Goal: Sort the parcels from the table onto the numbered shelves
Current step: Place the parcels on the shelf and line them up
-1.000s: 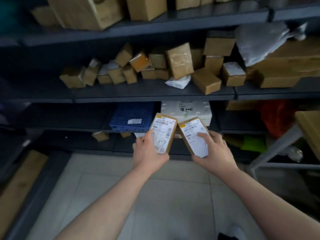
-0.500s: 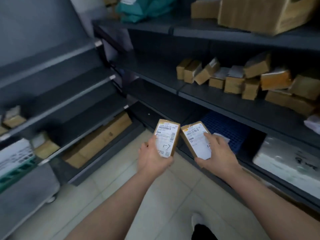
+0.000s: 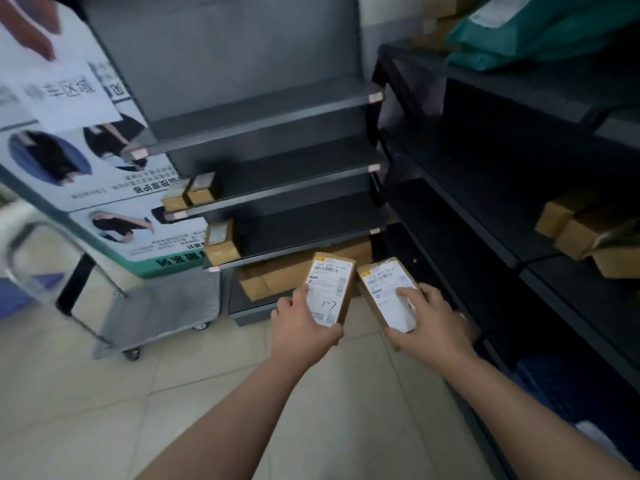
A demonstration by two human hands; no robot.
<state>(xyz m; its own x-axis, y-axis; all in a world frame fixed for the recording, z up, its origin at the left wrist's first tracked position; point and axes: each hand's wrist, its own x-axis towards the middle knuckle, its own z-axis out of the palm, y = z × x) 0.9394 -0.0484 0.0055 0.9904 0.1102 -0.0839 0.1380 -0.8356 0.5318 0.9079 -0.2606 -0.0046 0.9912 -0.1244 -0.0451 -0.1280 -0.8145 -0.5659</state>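
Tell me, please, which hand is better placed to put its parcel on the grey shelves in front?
Probably the left. The left hand holds the parcel marked 1-7 on the side nearer the grey shelves; the right hand, with the other parcel, is closer to the dark rack.

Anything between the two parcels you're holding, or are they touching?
The left hand holds the 1-7 parcel, the right hand the other parcel; the head view shows only a narrow bare gap between them, not touching.

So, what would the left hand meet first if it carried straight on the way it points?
Probably the brown boxes under the lowest shelf, beyond the left hand and its parcel; depth unclear.
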